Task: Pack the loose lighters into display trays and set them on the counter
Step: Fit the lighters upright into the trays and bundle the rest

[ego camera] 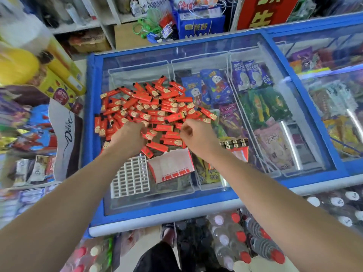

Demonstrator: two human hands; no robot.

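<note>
A heap of loose red lighters (149,107) lies on the glass lid of a blue chest freezer (92,134). My left hand (127,140) rests on the near left of the heap, fingers curled around a few lighters. My right hand (196,136) is at the near right edge of the heap with its fingers closed; whether it holds a lighter is hidden. Just in front of my hands lie an empty white slotted display tray (130,177) and a red-and-white cardboard box (172,167). A filled tray of lighters (234,144) stands right of my right wrist.
Ice cream packets show under the freezer glass. A second freezer (324,95) stands to the right. Snack shelves with a Dove display (66,134) crowd the left. Shrink-wrapped bottles (235,242) sit on the floor below the freezer front.
</note>
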